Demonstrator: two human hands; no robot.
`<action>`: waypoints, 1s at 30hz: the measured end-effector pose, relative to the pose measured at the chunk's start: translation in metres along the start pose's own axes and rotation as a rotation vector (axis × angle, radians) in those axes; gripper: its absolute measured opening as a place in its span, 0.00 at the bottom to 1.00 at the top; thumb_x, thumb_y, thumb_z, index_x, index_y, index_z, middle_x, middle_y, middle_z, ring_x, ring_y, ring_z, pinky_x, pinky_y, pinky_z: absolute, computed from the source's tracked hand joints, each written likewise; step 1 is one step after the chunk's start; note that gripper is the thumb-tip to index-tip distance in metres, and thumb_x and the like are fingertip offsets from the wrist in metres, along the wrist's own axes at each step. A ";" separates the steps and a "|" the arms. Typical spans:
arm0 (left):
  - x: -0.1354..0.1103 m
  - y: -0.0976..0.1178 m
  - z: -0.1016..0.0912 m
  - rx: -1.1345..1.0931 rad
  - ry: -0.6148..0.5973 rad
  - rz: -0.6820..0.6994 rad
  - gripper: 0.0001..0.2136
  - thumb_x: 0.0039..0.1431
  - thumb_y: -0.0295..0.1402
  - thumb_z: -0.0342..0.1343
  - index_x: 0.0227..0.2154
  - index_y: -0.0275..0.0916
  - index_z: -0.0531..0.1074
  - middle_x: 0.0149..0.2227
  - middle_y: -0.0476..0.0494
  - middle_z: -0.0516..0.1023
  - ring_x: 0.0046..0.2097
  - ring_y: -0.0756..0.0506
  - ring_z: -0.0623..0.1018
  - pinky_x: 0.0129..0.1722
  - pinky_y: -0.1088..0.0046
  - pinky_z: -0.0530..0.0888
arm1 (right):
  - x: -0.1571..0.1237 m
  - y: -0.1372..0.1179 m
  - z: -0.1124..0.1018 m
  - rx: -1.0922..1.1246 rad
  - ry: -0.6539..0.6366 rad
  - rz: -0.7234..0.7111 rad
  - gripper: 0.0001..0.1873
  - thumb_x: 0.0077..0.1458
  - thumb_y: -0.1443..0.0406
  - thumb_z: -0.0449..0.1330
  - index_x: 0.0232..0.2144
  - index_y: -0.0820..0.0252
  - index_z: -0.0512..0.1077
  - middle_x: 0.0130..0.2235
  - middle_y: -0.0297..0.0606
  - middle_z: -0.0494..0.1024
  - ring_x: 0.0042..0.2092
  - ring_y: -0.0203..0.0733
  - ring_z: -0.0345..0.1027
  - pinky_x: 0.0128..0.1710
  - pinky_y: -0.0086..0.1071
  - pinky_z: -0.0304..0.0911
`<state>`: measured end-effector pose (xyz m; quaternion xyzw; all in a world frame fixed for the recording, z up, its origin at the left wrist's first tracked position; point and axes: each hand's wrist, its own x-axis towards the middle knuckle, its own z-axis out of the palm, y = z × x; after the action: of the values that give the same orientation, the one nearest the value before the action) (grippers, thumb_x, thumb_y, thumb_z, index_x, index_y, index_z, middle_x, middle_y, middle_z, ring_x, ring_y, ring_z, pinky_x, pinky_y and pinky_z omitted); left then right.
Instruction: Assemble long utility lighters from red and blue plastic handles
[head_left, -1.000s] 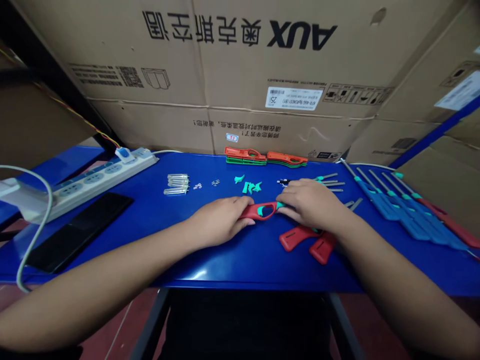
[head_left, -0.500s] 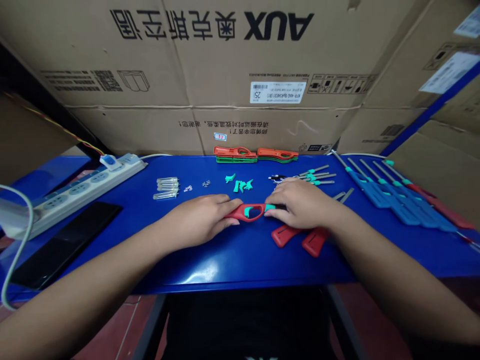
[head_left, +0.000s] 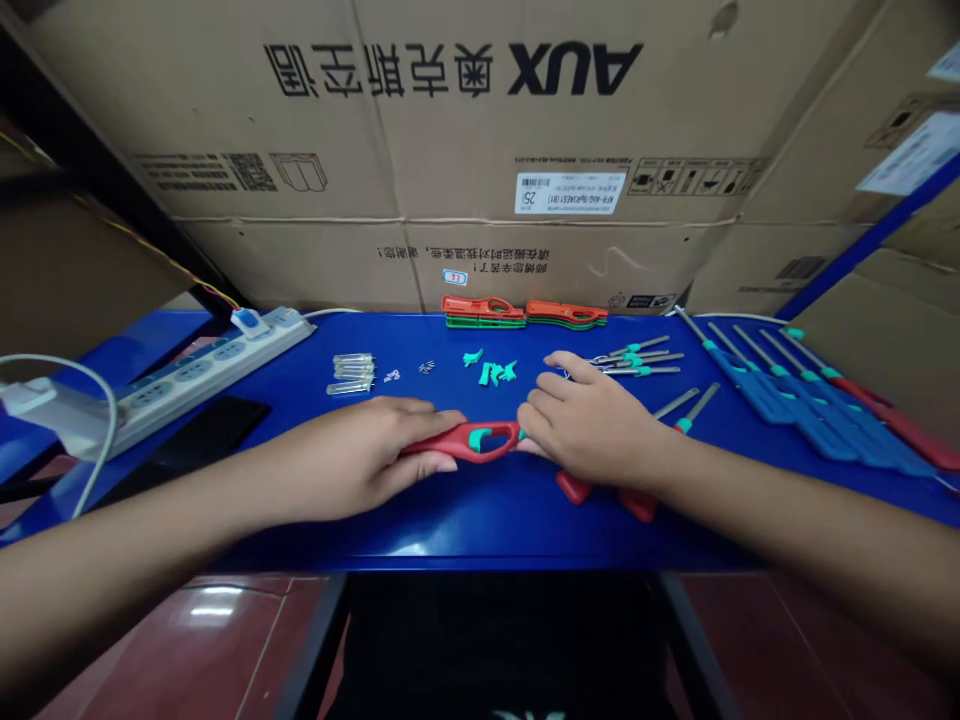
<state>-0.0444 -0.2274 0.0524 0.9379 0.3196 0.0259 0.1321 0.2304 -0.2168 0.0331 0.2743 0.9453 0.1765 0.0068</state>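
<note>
My left hand (head_left: 379, 455) is closed around the handle of a red long-nose lighter (head_left: 454, 441), held level above the front of the table. A teal trigger (head_left: 478, 439) shows in its oval opening. At the lighter's other end, my right hand (head_left: 592, 420) pinches the teal collar, with the index finger raised; the hand hides the lighter's tip. Under my right hand and forearm lie two red lighters (head_left: 574, 487), partly covered. Just beyond the hands are loose teal triggers (head_left: 495, 373). Metal lighter rods (head_left: 652, 357) with teal collars lie past my right hand.
Clear fuel tubes (head_left: 352, 372), small screws (head_left: 427, 367) and tiny white parts (head_left: 392, 376) lie at left centre. Orange and green handle shells (head_left: 484, 312) are stacked at the back. Blue lighters (head_left: 810, 410) lie right; a power strip (head_left: 202, 375) and black phone (head_left: 187, 445) left.
The view has shifted slightly. My right hand has turned and lifted its index finger, covering more of the lighter's front end. My left hand keeps its hold on the handle.
</note>
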 end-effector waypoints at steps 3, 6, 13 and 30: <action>0.009 0.005 0.006 0.066 0.021 0.000 0.23 0.71 0.44 0.44 0.59 0.37 0.69 0.47 0.35 0.79 0.43 0.41 0.80 0.43 0.65 0.78 | 0.000 0.007 0.000 0.140 -0.082 -0.020 0.21 0.68 0.55 0.51 0.35 0.61 0.77 0.32 0.40 0.81 0.37 0.44 0.69 0.55 0.44 0.49; 0.015 0.003 0.007 0.111 0.029 -0.012 0.24 0.71 0.44 0.42 0.60 0.35 0.68 0.46 0.34 0.79 0.41 0.40 0.80 0.41 0.64 0.78 | -0.002 0.020 0.001 0.223 -0.159 -0.078 0.21 0.68 0.54 0.51 0.34 0.59 0.76 0.31 0.38 0.80 0.35 0.42 0.69 0.53 0.41 0.51; 0.024 -0.021 0.005 0.065 0.148 -0.058 0.22 0.71 0.46 0.44 0.59 0.39 0.68 0.50 0.36 0.78 0.49 0.39 0.78 0.51 0.59 0.75 | -0.026 0.056 0.007 -0.074 -0.139 0.184 0.16 0.64 0.56 0.57 0.43 0.62 0.77 0.40 0.46 0.82 0.43 0.50 0.71 0.52 0.46 0.54; 0.055 -0.026 0.058 -0.172 0.094 0.013 0.16 0.72 0.36 0.45 0.49 0.37 0.76 0.41 0.40 0.74 0.44 0.44 0.75 0.48 0.66 0.72 | 0.008 0.015 0.028 0.391 -0.103 0.073 0.17 0.63 0.61 0.57 0.50 0.61 0.76 0.43 0.45 0.81 0.44 0.48 0.73 0.45 0.39 0.63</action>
<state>-0.0085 -0.1875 -0.0124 0.9230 0.3158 0.0982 0.1967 0.2346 -0.1917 0.0125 0.3133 0.9493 -0.0245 -0.0046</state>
